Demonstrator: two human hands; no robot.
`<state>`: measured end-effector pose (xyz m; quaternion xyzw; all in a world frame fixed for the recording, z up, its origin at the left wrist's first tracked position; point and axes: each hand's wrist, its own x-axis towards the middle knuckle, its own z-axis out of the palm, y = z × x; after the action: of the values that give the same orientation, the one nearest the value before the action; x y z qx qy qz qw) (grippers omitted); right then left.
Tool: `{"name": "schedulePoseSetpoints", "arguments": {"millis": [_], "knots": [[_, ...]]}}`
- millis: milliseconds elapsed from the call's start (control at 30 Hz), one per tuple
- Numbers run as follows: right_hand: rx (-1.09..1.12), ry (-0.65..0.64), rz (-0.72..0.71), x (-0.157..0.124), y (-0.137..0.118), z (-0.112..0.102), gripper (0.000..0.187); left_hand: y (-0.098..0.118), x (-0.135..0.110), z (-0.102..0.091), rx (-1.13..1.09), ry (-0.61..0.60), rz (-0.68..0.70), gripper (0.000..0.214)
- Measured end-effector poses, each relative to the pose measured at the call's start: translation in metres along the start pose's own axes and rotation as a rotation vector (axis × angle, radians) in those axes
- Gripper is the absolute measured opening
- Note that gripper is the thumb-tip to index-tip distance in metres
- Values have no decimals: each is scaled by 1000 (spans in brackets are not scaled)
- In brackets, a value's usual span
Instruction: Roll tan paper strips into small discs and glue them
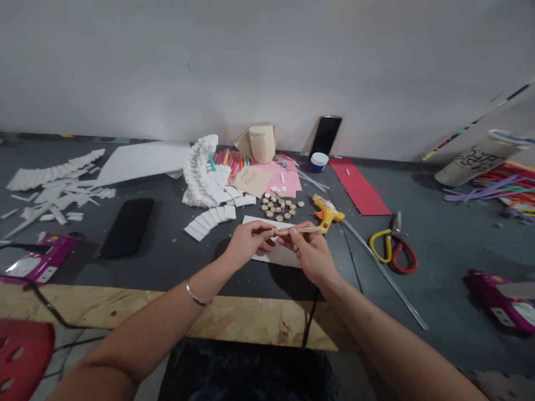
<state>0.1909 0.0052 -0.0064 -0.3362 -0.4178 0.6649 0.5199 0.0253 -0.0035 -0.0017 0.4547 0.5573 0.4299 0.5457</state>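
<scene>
Both hands meet over a white foam sheet (288, 257) near the table's front. My left hand (249, 240) pinches the left end of a thin pale wooden stick (304, 229). My right hand (310, 252) grips the same stick nearer its middle, fingers closed round it. The stick lies level and points right toward a yellow and orange glue gun (327, 213) resting on the table just beyond it. A scatter of several small round wooden discs (281, 206) lies behind the hands.
White foam rectangles (208, 219) and a foam pile (203, 173) sit left of centre, a black phone (127, 227) further left. Scissors (395, 249) and a long grey strip (384, 271) lie right. Red paper (359, 188), coloured sticks (234, 159), a propped phone (325, 135) stand behind.
</scene>
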Motion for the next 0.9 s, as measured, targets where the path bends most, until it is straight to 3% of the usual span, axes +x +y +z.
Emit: {"name": "schedulePoseSetpoints", "arguments": {"millis": [367, 567, 767, 900], "knots": [[-93, 32, -112, -2, 1, -3, 21, 7, -6, 6, -68, 45, 165, 35], [-249, 35, -157, -8, -3, 0, 21, 8, -7, 7, -145, 19, 72, 36], [-69, 101, -116, 2, -3, -3, 23, 14, -7, 9, -243, -40, 12, 41], [-4, 62, -46, 1, -2, -1, 27, 13, -8, 9, -256, -27, 19, 41]]}}
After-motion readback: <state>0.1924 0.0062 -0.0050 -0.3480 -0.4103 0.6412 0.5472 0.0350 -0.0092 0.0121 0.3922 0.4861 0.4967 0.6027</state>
